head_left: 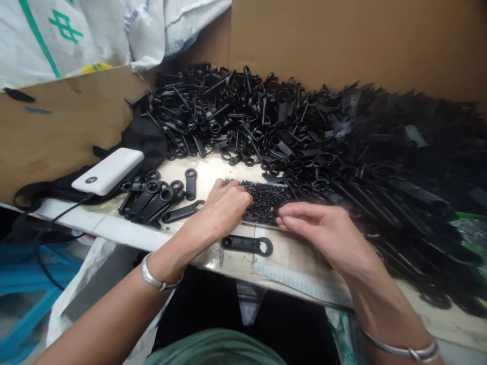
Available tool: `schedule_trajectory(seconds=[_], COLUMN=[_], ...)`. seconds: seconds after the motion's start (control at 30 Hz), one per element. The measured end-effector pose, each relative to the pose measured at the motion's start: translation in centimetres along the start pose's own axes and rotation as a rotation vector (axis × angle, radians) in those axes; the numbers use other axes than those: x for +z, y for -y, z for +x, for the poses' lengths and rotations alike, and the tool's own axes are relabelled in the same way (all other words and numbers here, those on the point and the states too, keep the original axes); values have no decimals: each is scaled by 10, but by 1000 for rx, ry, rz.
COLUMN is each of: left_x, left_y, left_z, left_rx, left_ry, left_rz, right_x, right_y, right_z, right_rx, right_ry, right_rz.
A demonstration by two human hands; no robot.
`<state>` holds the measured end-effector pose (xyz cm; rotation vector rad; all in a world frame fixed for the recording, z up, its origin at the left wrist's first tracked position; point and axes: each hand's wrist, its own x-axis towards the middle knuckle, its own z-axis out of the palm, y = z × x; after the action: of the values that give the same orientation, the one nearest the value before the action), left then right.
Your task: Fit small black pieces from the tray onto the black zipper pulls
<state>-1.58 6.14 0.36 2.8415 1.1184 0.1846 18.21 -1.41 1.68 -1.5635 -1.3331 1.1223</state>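
Note:
A shallow tray of small black pieces (264, 200) lies on the table between my hands. My left hand (228, 203) is at the tray's left side, its fingers curled down; what they hold, if anything, is hidden. At the tray's right edge, my right hand (312, 220) has thumb and fingertips pinched together, and anything between them is too small to name. One black plastic part with a ring end (247, 245) lies flat just in front of the tray, touched by neither hand.
A large heap of black parts (243, 111) fills the back and right. Several ring-ended parts (152, 200) lie at the left, near a white power bank (108, 170) with a cable. Cardboard walls (342, 40) stand behind.

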Motion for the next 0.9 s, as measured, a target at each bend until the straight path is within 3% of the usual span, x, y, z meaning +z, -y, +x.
schedule_trajectory(seconds=[0.3,0.73,0.9], left_x=[-5,-20,-18], left_y=[3,3,1], left_z=[-2,-14,-14], left_rx=[-54,-147,-119], left_ry=[45,113,156], left_rz=[29,28,52], right_x=[2,3,8], right_y=[-3,-13,-12], right_z=[-11,-19,-20], right_rx=[84,-23,-31], right_ry=[-38,-86,-75], right_rz=[124,21,29])
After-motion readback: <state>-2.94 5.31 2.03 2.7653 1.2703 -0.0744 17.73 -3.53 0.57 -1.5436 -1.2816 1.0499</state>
